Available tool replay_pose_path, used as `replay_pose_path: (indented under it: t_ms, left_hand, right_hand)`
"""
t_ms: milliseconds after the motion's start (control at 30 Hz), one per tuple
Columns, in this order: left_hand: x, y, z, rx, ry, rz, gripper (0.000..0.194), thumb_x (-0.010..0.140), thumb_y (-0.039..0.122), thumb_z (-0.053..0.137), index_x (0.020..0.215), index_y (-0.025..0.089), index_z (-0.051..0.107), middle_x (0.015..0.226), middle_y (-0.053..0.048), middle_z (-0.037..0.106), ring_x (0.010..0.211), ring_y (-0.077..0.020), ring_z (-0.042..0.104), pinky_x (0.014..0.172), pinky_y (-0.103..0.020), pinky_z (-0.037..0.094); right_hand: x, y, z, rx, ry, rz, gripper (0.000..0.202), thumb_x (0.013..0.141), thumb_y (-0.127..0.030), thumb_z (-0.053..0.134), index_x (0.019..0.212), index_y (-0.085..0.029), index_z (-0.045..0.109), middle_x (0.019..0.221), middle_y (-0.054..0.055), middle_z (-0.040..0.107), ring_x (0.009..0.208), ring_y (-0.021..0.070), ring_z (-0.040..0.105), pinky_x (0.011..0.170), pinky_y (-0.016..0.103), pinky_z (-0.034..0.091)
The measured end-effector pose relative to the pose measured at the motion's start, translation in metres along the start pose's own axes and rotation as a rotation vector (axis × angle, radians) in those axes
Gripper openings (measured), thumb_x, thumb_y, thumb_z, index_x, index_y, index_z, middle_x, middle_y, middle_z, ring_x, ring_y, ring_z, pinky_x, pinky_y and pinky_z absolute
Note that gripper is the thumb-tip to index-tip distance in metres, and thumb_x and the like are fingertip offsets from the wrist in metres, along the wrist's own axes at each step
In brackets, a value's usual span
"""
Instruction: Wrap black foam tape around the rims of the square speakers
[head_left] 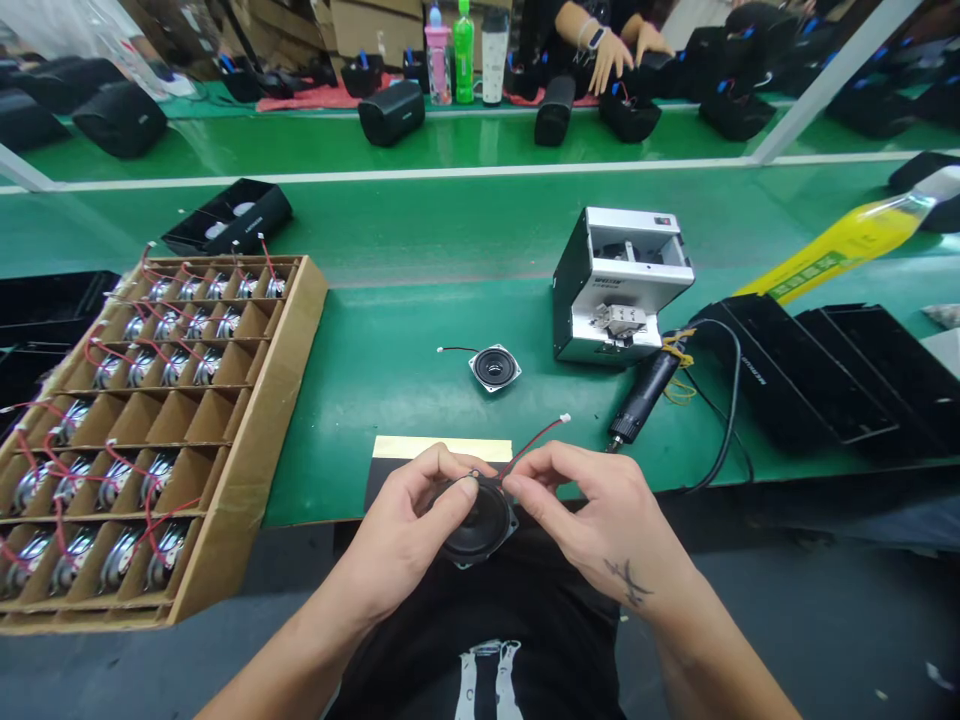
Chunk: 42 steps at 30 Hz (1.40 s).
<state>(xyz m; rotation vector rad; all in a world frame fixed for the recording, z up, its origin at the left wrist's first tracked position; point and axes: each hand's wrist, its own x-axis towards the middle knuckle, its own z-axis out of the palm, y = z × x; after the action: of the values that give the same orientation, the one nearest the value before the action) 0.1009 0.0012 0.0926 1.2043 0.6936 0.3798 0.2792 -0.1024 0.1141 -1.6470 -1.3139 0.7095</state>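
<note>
A round black speaker (pixel 478 528) with a metal rim is held at the table's front edge, over my lap. My left hand (pixel 420 520) grips its upper left side, thumb on top. At its upper right, my right hand (pixel 577 500) pinches the red and black wire (pixel 534 438), whose white plug points up and right. A dark pad with a pale yellow strip (pixel 442 448) lies just behind my hands. Farther back, a smaller speaker (pixel 495 369) rests face up, its thin wire stretched to the left.
At left stands a divided cardboard box (pixel 255 500) of wired speakers. A silver and black machine (pixel 637 275) and an electric screwdriver (pixel 643 395) are at right, beside black housings (pixel 795 385) and a yellow bottle (pixel 847 245). A person's hands (pixel 611 60) work across the bench.
</note>
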Motion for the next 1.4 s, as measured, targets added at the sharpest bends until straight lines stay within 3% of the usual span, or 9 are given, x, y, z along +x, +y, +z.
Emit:
replay_pose_path:
  t_ms: [300, 533, 633, 733, 800, 900, 1033, 1233, 1400]
  left_hand:
    - [0.001, -0.003, 0.001, -0.028, 0.038, 0.005, 0.024, 0.095, 0.039, 0.068, 0.086, 0.017, 0.061, 0.113, -0.005, 0.069, 0.103, -0.0171, 0.063, 0.09, -0.028, 0.045]
    - [-0.002, -0.002, 0.001, -0.087, 0.009, 0.013, 0.021, 0.096, 0.038, 0.067, 0.091, 0.019, 0.059, 0.121, -0.005, 0.065, 0.116, -0.0225, 0.061, 0.098, -0.034, 0.045]
    - [-0.005, 0.002, -0.006, -0.107, -0.069, -0.057, 0.022, 0.096, 0.04, 0.066, 0.1, 0.02, 0.06, 0.114, -0.004, 0.063, 0.114, -0.021, 0.059, 0.092, -0.03, 0.045]
    - [-0.008, 0.006, -0.018, -0.143, -0.213, -0.219, 0.025, 0.098, 0.045, 0.062, 0.109, 0.022, 0.057, 0.098, -0.001, 0.06, 0.09, -0.014, 0.057, 0.075, -0.025, 0.042]
    - [-0.008, 0.008, -0.025, -0.113, -0.295, -0.276, 0.029, 0.099, 0.047, 0.06, 0.116, 0.024, 0.054, 0.102, -0.001, 0.059, 0.086, -0.0131, 0.054, 0.072, -0.025, 0.04]
    - [-0.01, 0.009, -0.03, 0.011, -0.347, -0.262, 0.037, 0.1, 0.049, 0.056, 0.13, 0.027, 0.053, 0.116, -0.004, 0.058, 0.097, -0.0171, 0.054, 0.077, -0.027, 0.041]
    - [-0.013, 0.005, -0.029, 0.139, -0.287, -0.231, 0.041, 0.102, 0.051, 0.051, 0.137, 0.03, 0.054, 0.114, -0.003, 0.06, 0.099, -0.0182, 0.054, 0.085, -0.031, 0.042]
    - [-0.011, 0.008, -0.02, 0.179, -0.261, -0.206, 0.038, 0.103, 0.051, 0.05, 0.126, 0.025, 0.063, 0.112, -0.003, 0.065, 0.102, -0.0187, 0.057, 0.09, -0.03, 0.044]
    - [-0.011, 0.012, -0.015, 0.149, -0.251, -0.185, 0.036, 0.101, 0.051, 0.052, 0.119, 0.021, 0.063, 0.109, -0.004, 0.065, 0.099, -0.0171, 0.056, 0.091, -0.028, 0.045]
  right_hand:
    - [-0.004, 0.005, 0.004, 0.038, 0.006, 0.009, 0.011, 0.099, -0.024, 0.066, 0.088, -0.022, 0.067, 0.079, -0.008, 0.066, 0.068, 0.006, 0.057, 0.064, 0.018, 0.044]
    - [-0.001, 0.014, 0.016, 0.273, -0.073, 0.113, 0.016, 0.093, -0.029, 0.072, 0.095, -0.02, 0.059, 0.092, -0.003, 0.065, 0.077, 0.0105, 0.06, 0.068, 0.02, 0.051]
    - [0.001, 0.015, 0.018, 0.284, -0.079, 0.089, 0.012, 0.095, -0.026, 0.07, 0.093, -0.02, 0.059, 0.092, -0.002, 0.065, 0.079, 0.0112, 0.06, 0.07, 0.02, 0.05]
    - [0.003, 0.015, 0.016, 0.206, -0.126, 0.007, 0.011, 0.094, -0.018, 0.07, 0.091, -0.02, 0.06, 0.089, -0.004, 0.064, 0.078, 0.0099, 0.058, 0.072, 0.02, 0.047]
    - [0.005, 0.014, 0.014, 0.154, -0.203, -0.017, 0.011, 0.094, -0.017, 0.07, 0.091, -0.02, 0.06, 0.088, -0.005, 0.064, 0.079, 0.0101, 0.058, 0.074, 0.021, 0.047]
    - [0.008, 0.013, 0.009, 0.092, -0.3, -0.008, 0.012, 0.094, -0.019, 0.072, 0.094, -0.021, 0.06, 0.09, -0.004, 0.065, 0.079, 0.0112, 0.06, 0.075, 0.023, 0.048]
    - [0.011, 0.01, -0.001, -0.015, -0.298, -0.072, 0.008, 0.097, -0.022, 0.07, 0.096, -0.022, 0.062, 0.091, -0.005, 0.065, 0.079, 0.0101, 0.059, 0.074, 0.023, 0.045]
    - [0.016, 0.006, -0.013, -0.163, -0.206, -0.205, 0.009, 0.102, -0.023, 0.065, 0.094, -0.021, 0.067, 0.087, -0.004, 0.062, 0.076, 0.0089, 0.055, 0.072, 0.023, 0.041]
    - [0.018, 0.007, -0.016, -0.152, -0.178, -0.213, 0.007, 0.101, -0.019, 0.065, 0.095, -0.021, 0.068, 0.086, -0.004, 0.062, 0.077, 0.0087, 0.057, 0.073, 0.022, 0.042]
